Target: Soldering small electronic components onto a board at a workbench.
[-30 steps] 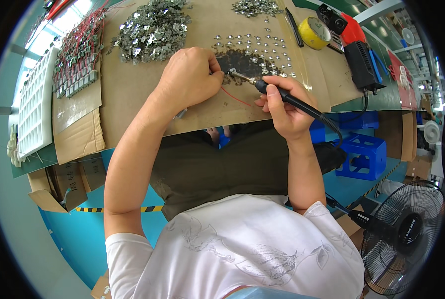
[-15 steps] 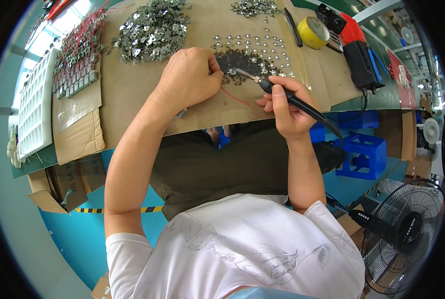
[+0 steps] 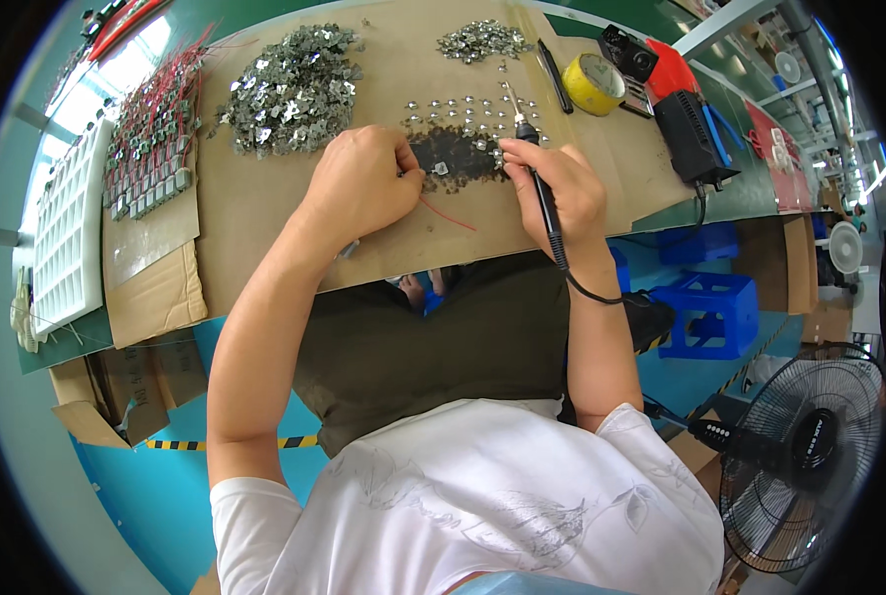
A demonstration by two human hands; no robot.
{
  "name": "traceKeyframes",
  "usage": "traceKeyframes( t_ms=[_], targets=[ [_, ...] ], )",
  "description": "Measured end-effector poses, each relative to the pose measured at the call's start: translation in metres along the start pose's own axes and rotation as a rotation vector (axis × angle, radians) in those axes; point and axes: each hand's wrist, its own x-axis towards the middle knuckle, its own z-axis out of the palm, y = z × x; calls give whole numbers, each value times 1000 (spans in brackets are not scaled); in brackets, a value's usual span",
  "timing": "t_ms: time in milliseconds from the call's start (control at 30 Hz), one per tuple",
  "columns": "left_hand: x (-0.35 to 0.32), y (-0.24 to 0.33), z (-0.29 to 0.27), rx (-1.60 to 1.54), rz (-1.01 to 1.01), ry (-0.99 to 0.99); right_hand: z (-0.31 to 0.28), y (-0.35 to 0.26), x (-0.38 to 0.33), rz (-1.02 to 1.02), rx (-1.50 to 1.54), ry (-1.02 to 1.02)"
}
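My left hand (image 3: 365, 180) is closed in a pinch at the left side of a dark scorched patch (image 3: 468, 177) on the cardboard. A thin red wire (image 3: 449, 214) runs out from its fingertips; the pinch point itself is hidden. Close by, on the patch, lies a small shiny metal piece (image 3: 440, 169). My right hand (image 3: 572, 193) holds a black soldering iron (image 3: 550, 213), its tip pointing away from me over the rows of small metal pieces (image 3: 467, 113). The right thumb and fingertip are beside a few metal pieces at the patch's right end.
A big heap of metal pieces (image 3: 294, 94) lies far left, a smaller heap (image 3: 484, 41) at the back. Red-wired parts (image 3: 150, 149) and a white gridded tray (image 3: 69, 233) stand left. Yellow tape (image 3: 595, 84), a black pen (image 3: 555, 75) and a black box with cord (image 3: 693, 137) are right.
The soldering iron's tip has left the metal piece near my left fingers and swung up and away. My right hand has turned toward the patch's right end. The left hand keeps its pinch.
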Motion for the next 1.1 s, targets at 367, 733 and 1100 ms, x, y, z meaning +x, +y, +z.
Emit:
traceKeyframes(
  t_ms=[367,733,1100],
  targets=[
    [1,0,0,-9,8,3,3,-7,-3,42,-24,-88],
    [2,-11,7,-7,76,61,15,-18,0,-21,88,-53],
    [1,-8,5,0,47,38,15,-16,1,-58,110,-69]
  ],
)
